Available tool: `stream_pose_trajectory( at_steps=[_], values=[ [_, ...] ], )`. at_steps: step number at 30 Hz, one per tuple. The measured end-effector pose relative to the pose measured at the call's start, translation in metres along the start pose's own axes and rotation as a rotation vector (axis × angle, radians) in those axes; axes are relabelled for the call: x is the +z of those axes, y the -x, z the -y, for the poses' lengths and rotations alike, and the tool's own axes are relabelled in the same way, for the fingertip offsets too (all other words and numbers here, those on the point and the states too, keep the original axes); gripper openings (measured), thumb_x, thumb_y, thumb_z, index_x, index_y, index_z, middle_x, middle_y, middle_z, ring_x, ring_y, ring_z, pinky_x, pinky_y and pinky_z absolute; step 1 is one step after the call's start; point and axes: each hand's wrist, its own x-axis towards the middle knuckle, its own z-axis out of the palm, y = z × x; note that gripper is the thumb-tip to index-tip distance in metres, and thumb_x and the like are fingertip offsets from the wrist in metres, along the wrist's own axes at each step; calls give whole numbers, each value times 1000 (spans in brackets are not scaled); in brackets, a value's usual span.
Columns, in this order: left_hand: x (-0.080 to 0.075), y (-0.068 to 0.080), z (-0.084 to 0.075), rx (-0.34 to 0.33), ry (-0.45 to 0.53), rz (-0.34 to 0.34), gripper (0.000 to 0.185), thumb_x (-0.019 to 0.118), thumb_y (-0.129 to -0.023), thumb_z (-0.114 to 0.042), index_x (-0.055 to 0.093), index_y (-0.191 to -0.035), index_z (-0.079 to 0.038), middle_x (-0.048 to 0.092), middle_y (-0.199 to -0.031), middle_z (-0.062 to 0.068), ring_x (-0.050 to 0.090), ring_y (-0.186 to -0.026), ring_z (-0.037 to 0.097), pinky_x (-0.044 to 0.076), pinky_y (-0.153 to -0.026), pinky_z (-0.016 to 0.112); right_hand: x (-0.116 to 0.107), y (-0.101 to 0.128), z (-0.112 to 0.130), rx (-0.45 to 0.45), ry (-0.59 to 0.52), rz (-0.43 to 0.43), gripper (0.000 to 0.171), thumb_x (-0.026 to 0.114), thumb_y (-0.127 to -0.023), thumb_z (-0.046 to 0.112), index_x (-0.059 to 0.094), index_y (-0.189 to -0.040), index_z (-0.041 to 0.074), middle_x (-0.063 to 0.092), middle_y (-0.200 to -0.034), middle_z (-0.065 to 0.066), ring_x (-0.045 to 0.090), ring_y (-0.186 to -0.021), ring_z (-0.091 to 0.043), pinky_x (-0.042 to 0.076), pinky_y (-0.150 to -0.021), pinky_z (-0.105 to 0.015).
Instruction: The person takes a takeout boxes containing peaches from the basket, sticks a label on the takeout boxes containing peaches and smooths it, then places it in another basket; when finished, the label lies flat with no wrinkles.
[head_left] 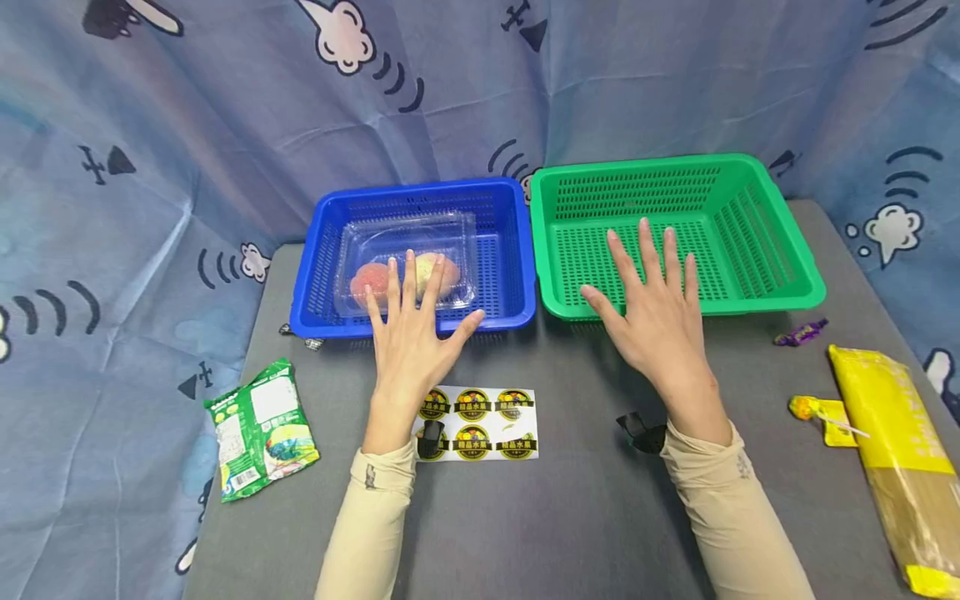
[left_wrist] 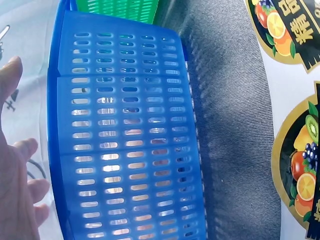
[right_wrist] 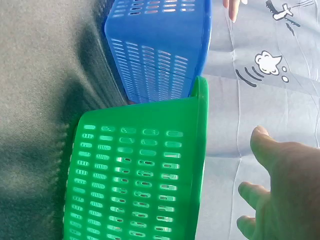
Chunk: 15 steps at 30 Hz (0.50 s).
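My left hand [head_left: 411, 333] hovers with fingers spread over the front rim of the blue basket [head_left: 487, 321], holding nothing. Inside that basket lies a clear plastic clamshell box [head_left: 405, 229] with pinkish round fruits [head_left: 371, 282], partly covered by my fingers in the head view. To the right, my right hand [head_left: 660, 321] is likewise spread above the front edge of the green basket [head_left: 772, 304], with nothing in its grasp. A sheet of round fruit stickers [head_left: 472, 423] lies beside my left wrist. Both wrist views show the fingers higher than the basket rims.
A green snack bag [head_left: 264, 431] lies at the left of the grey table [head_left: 555, 525]. On the right are a purple wrapped candy [head_left: 801, 333], a lollipop [head_left: 806, 407] with a small yellow packet [head_left: 837, 423], and a long yellow package [head_left: 900, 467]. Patterned curtain [head_left: 465, 75] hangs behind.
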Motion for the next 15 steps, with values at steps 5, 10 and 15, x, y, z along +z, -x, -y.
stream_pose_trajectory(
  at_steps=[5, 10, 15],
  values=[
    [-1, 2, 1, -5, -7, 2, 96, 42, -95, -85, 21, -171, -31, -1, -180, 3, -11, -167, 25, -9, -131, 64, 1, 0, 0, -1, -2, -1, 80, 42, -107, 68, 11, -172, 32, -7, -180, -4, -15, -166, -32, -6, -132, -64],
    [-1, 3, 1, -7, -9, 6, 95, 41, -95, -85, 20, -171, -32, -2, -180, 2, -12, -167, 25, -10, -131, 63, 3, 0, 4, -4, 0, 11, 80, 43, -107, 66, 11, -172, 32, -9, -180, -5, -16, -166, -33, -4, -132, -64],
    [0, 4, 2, -2, -6, -8, 95, 40, -96, -85, 20, -171, -31, -1, -180, 3, -10, -167, 25, -8, -131, 65, 5, -1, 12, -9, -21, 11, 80, 47, -107, 63, 12, -172, 31, -8, -180, -5, -13, -166, -36, -1, -132, -65]
  ],
)
